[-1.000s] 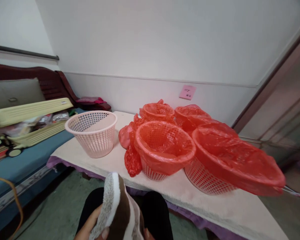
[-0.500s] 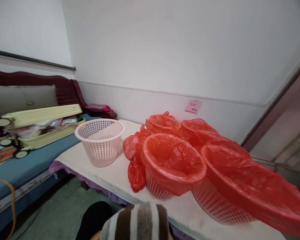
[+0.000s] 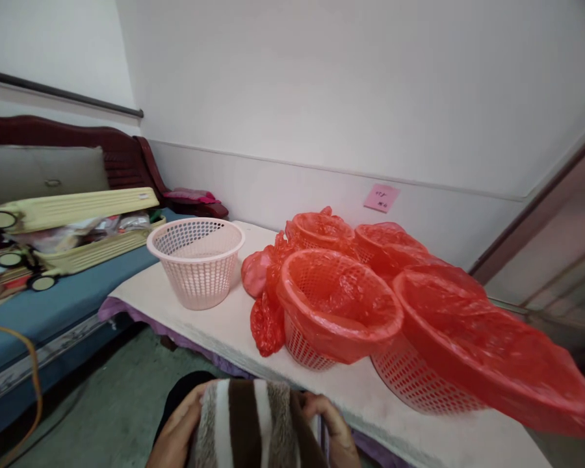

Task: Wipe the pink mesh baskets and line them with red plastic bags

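Note:
A folded striped towel in brown, white and grey is at the bottom of the view, low in front of me. My left hand is closed on its left edge. At its right side my right hand grips it with curled fingers; part of that hand is cut off by the frame. Beyond the towel, on the pale tabletop, stands a pink mesh basket without a bag. To its right is a mesh basket lined with a red plastic bag.
More baskets with red bags stand at the back and right, the large right one nearest. A crumpled red bag lies between baskets. On the left, an open yellow suitcase rests on a blue bed. A pink note is on the wall.
The towel has come lower and a little left, and both hands now show at its sides. The view has tipped down slightly. The baskets have stayed in place.

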### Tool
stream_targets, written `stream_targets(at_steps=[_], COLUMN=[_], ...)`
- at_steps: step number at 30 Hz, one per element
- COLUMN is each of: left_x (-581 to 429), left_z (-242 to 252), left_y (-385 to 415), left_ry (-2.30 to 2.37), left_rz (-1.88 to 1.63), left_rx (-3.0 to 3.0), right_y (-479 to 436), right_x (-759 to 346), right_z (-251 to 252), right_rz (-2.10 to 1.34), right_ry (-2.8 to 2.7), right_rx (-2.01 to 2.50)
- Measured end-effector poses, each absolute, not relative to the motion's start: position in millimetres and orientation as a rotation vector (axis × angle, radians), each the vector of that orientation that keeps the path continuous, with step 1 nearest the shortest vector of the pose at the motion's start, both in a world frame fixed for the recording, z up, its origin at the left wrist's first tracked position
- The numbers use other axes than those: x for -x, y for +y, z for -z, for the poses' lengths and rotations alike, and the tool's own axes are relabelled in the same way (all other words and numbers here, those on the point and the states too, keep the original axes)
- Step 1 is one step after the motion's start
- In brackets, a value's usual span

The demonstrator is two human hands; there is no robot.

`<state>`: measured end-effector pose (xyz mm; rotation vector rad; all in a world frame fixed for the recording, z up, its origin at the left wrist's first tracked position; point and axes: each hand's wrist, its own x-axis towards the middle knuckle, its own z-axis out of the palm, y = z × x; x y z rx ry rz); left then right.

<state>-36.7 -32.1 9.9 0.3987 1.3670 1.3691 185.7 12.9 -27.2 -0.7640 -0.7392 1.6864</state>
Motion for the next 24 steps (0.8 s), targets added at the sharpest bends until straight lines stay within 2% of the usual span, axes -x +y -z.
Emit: stream_targets(at_steps=[6, 9, 13, 16, 24], left_x=[7.9, 4.8, 15.8, 20.0, 8.8], left_z=[2.6, 1.0, 0.6, -2.0, -1.5], left_y=[-36.1, -38.3, -38.2, -38.7, -47.3], left_ry=[1.056, 1.078, 1.168, 1.053, 1.147], left_rz=[-1.232, -1.175, -1.179, -1.177, -1.100], left_rx=[-0.078, 0.057, -0.107, -0.268, -0.167], right_y=[7.2, 5.2, 5.2, 5.9, 7.4], right_x=[-179.9, -175.9, -179.5, -186.9, -182.7], right_z=[11.6, 6.0, 0.8, 2.9, -3.2], right_rz=[-1.723, -1.657, -1.585, -1.557, -1.759], right_ry=[-0.539, -0.596, -0.643, -0.687, -0.548], right_rx=[0.931, 0.953, 0.988, 1.013, 0.849])
